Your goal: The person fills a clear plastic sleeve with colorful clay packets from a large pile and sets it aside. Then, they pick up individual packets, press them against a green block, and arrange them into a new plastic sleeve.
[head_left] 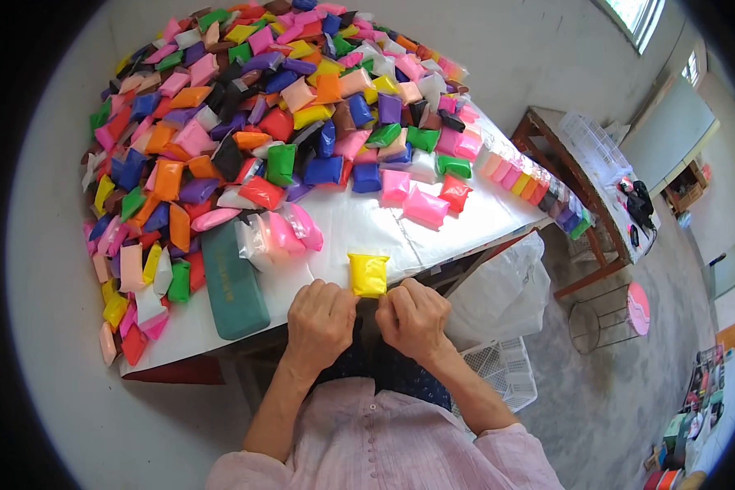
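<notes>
A small yellow packet [368, 275] is held upright at the table's front edge. My left hand [320, 320] pinches its lower left corner, and my right hand [416, 317] pinches the lower right one; both hands are closed. Left of my left hand lies a long green case [234, 282], with clear bags of pink packets [279, 232] beside its upper end. Beyond the yellow packet, a pink packet [425, 207] and a red packet [455, 193] rest on the white table [335, 233].
A large pile of coloured packets [245, 114] covers the back and left of the table. At the right hang a clear plastic bag [502, 290] and, below it, a white basket [502, 371]. A wire stool [637, 309] and a side table [576, 282] stand farther right.
</notes>
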A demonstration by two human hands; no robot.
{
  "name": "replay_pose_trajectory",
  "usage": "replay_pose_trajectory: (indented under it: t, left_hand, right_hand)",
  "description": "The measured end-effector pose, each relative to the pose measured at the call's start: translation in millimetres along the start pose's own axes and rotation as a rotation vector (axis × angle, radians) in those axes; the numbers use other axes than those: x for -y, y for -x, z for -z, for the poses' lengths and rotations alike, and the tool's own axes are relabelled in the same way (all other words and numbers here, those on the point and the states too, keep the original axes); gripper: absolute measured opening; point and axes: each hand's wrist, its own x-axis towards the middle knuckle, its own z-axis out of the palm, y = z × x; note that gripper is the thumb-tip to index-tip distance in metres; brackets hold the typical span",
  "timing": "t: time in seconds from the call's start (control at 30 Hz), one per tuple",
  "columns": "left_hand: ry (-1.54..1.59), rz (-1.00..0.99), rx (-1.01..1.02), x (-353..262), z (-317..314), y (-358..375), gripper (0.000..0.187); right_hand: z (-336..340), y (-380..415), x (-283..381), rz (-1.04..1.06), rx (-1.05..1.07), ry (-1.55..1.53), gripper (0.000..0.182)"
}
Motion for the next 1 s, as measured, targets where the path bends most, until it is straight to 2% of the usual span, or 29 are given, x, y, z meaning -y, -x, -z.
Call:
replay_pose_trajectory:
  t: [0.13, 0.23, 0.33, 0.37, 0.47, 0.5, 0.6, 0.63, 0.73, 0.77, 0.87, 0.97, 1.0]
  left_hand:
    - [-0.065, -0.044, -0.020, 1, -3, 2, 0.014]
    - [-0.012, -0.068, -0.031, 2, -3, 11, 0.013]
    - [0.009, -0.077, -0.124, 2, -3, 17, 0.013]
    - [0.007, -0.092, -0.145, 1, -3, 17, 0.013]
    - [0.017, -0.128, -0.204, -2, 1, 15, 0.015]
    - [0.028, -0.135, -0.223, -3, 2, 13, 0.014]
    - [0.052, -0.144, -0.276, 0, 2, 9, 0.014]
    - [0.059, -0.144, -0.293, 1, 1, 7, 0.014]
    - [0.156, -0.111, -0.348, 1, 3, 3, 0.012]
    - [0.187, -0.108, -0.370, -1, 2, 2, 0.012]
    - [0.259, -0.099, -0.418, -5, -3, -6, 0.011]
    - [0.275, -0.057, -0.400, -2, -4, -14, 0.014]
    - [0.274, -0.030, -0.372, 1, -3, -14, 0.017]
  right_hand:
    - [-5, 9, 1, -0.056, -0.017, -0.045, 0.019]
    - [-1, 14, -2, -0.080, 0.027, -0.199, 0.012]
    - [14, 14, 6, -0.494, 0.115, -0.658, 0.010]
    - [12, 16, 1, -0.564, 0.140, -0.784, 0.021]
    - [31, -5, 10, -0.990, 0.278, -1.259, 0.032]
    - [38, -13, 3, -0.958, 0.411, -1.414, 0.039]
    - [44, -22, -10, -0.862, 0.551, -1.280, 0.038]
    - [52, -27, -10, -0.838, 0.636, -1.078, 0.042]
    - [59, -30, -3, -0.611, 0.452, -0.936, 0.047]
    - [67, -37, -4, -0.665, 0.511, -1.064, 0.054]
    - [57, -41, -19, -0.829, 0.584, -1.508, 0.050]
    - [41, -49, -24, -0.826, 0.581, -1.751, 0.038]
    - [35, -52, -25, -0.824, 0.567, -1.682, 0.034]
